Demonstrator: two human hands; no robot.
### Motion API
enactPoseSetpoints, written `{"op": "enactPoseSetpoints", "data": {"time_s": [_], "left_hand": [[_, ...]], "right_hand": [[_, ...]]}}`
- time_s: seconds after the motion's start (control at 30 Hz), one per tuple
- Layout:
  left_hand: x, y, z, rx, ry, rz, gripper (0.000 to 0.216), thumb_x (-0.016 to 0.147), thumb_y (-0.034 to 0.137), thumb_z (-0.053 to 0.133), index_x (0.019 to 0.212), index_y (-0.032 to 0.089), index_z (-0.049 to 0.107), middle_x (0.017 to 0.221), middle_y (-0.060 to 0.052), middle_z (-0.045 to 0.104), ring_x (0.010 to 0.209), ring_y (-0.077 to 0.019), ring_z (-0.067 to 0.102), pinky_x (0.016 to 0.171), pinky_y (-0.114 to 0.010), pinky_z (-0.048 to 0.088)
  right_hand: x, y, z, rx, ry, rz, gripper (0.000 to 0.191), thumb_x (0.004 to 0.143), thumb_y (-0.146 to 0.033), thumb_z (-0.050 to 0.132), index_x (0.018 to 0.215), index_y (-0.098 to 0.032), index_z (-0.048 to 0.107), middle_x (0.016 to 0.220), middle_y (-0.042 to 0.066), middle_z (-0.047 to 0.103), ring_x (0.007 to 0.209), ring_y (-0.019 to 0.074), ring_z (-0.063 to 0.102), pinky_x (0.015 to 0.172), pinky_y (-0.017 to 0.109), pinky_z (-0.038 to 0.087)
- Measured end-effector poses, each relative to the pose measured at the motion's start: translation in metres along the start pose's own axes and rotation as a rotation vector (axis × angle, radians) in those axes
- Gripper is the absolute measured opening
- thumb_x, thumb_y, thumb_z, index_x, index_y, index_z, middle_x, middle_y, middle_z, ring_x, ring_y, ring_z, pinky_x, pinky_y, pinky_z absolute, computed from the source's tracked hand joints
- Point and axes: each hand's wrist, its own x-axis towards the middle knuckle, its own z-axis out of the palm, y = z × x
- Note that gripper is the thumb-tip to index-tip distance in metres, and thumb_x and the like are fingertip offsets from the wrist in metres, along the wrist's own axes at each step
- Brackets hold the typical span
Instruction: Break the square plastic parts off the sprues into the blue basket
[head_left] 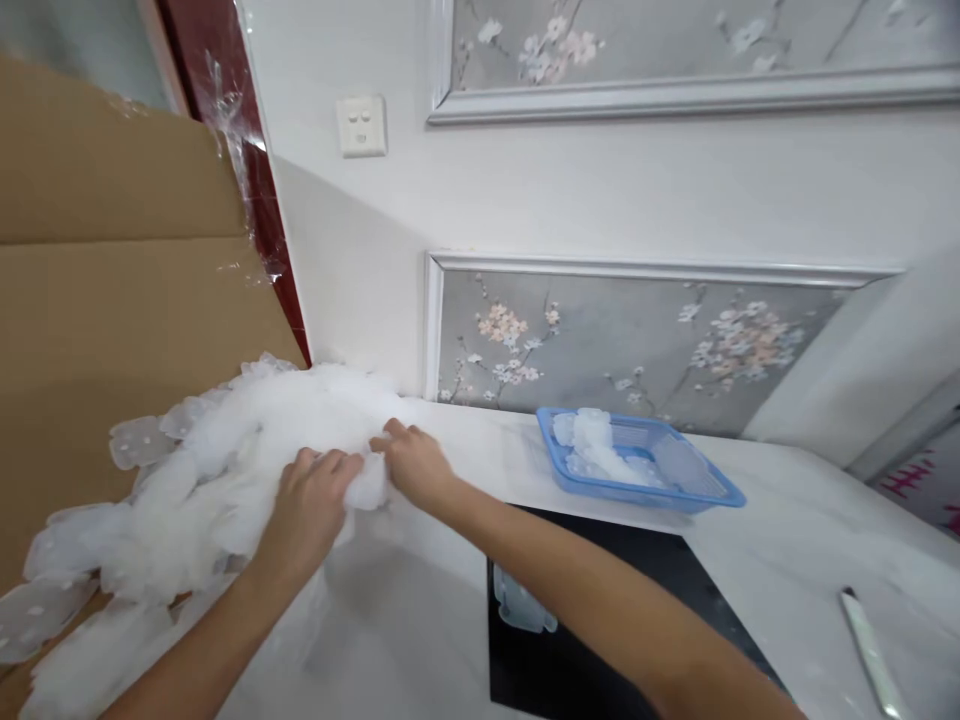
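Note:
A big heap of white fluffy pieces (217, 490), several with translucent, dotted flat ends, spills over the left of the white table. At the heap's right edge, my left hand (315, 500) has its fingers curled onto a white fluffy tuft (367, 485). My right hand (416, 465) pinches the same tuft from the other side, fingertips bent down. The hands are close together, and where the fingers meet the fluff is partly hidden. Under my right forearm, a translucent flat piece (521, 605) lies on a black mat (585, 680).
A blue plastic basket (645, 490) holding white fluffy pieces stands by the wall. A pale pen-like tool (870, 645) lies at the right of the table (795, 520). Brown cardboard (112, 320) rises at the left. A wall switch (361, 126) is above.

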Motion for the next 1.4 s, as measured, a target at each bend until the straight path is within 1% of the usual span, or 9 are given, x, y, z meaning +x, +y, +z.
{"op": "enactPoseSetpoints", "data": {"time_s": [0.2,0.3,0.4,0.53,0.7,0.8,1.03,1.23,1.4], "left_hand": [[0.003,0.083,0.03,-0.188,-0.001,0.346,0.053,0.078,0.002,0.054,0.126,0.025,0.059,0.128,-0.01,0.061,0.117,-0.0336,0.051,0.089,-0.049,0.045],[0.008,0.103,0.036,-0.156,-0.054,0.269,0.07,0.07,0.015,0.072,0.135,0.03,0.052,0.147,-0.012,0.046,0.136,-0.0459,0.031,0.099,-0.072,0.027],[0.008,0.113,0.022,-0.057,-0.083,0.194,0.088,0.054,0.016,0.085,0.135,0.026,0.053,0.154,-0.015,0.034,0.142,-0.0496,0.012,0.103,-0.078,0.0],[-0.005,0.143,0.0,-0.182,-0.033,0.361,0.096,0.051,0.021,0.088,0.138,0.017,0.047,0.154,-0.021,0.03,0.143,-0.0442,0.015,0.113,-0.066,0.01],[-0.023,0.19,0.019,-0.345,-0.134,0.491,0.03,0.083,0.021,0.063,0.113,0.017,0.061,0.118,-0.014,0.063,0.111,-0.0308,0.059,0.086,-0.042,0.052],[-0.02,0.187,0.034,-0.315,-0.153,0.458,0.036,0.084,0.003,0.049,0.115,0.019,0.06,0.116,-0.012,0.064,0.109,-0.0304,0.06,0.087,-0.044,0.049],[-0.003,0.151,0.035,-0.306,-0.148,0.415,0.037,0.072,-0.011,0.041,0.073,0.017,0.065,0.084,-0.007,0.068,0.085,-0.0243,0.064,0.078,-0.038,0.049],[-0.016,0.179,0.039,-0.497,0.105,0.632,0.025,0.088,0.01,0.046,0.103,0.017,0.065,0.112,-0.011,0.065,0.101,-0.0252,0.06,0.086,-0.039,0.051],[-0.015,0.186,0.045,-0.499,0.102,0.778,0.035,0.087,0.002,0.043,0.108,0.021,0.064,0.11,-0.008,0.067,0.104,-0.0238,0.061,0.088,-0.038,0.05]], "right_hand": [[-0.106,0.094,-0.021,-0.109,-0.09,0.18,0.05,0.082,-0.008,0.059,0.13,-0.023,0.056,0.141,0.018,0.042,0.115,0.0353,0.055,0.095,0.05,0.044],[-0.147,0.128,-0.024,0.066,-0.153,0.177,0.094,0.073,-0.018,0.076,0.15,-0.032,0.023,0.158,0.017,0.01,0.137,0.036,0.034,0.105,0.05,0.037],[-0.177,0.144,-0.027,0.303,-0.112,0.122,0.109,0.07,-0.025,0.08,0.152,-0.037,0.008,0.16,0.013,-0.003,0.145,0.0312,0.017,0.111,0.048,0.029],[-0.206,0.146,-0.021,0.477,0.086,0.131,0.098,0.071,-0.029,0.08,0.148,-0.033,0.019,0.158,0.013,0.013,0.144,0.0279,0.021,0.11,0.047,0.032],[-0.237,0.131,-0.011,0.325,0.183,0.17,0.058,0.068,-0.033,0.082,0.119,-0.023,0.055,0.146,0.015,0.033,0.135,0.0334,0.036,0.106,0.051,0.038],[-0.256,0.126,-0.007,0.168,0.127,0.054,0.024,0.082,-0.015,0.068,0.104,-0.024,0.065,0.136,0.012,0.048,0.125,0.0306,0.047,0.101,0.049,0.044],[-0.291,0.132,-0.015,0.451,0.178,0.122,0.044,0.084,0.002,0.035,0.105,-0.024,0.064,0.115,0.006,0.062,0.105,0.018,0.061,0.088,0.034,0.053],[-0.283,0.132,-0.02,0.245,0.118,0.231,0.035,0.082,-0.02,0.067,0.115,-0.025,0.059,0.118,0.009,0.057,0.107,0.0271,0.055,0.092,0.046,0.049],[-0.274,0.139,-0.024,0.054,0.239,0.214,0.02,0.093,-0.018,0.047,0.088,-0.021,0.066,0.104,0.012,0.063,0.093,0.0255,0.058,0.082,0.042,0.05]]}}
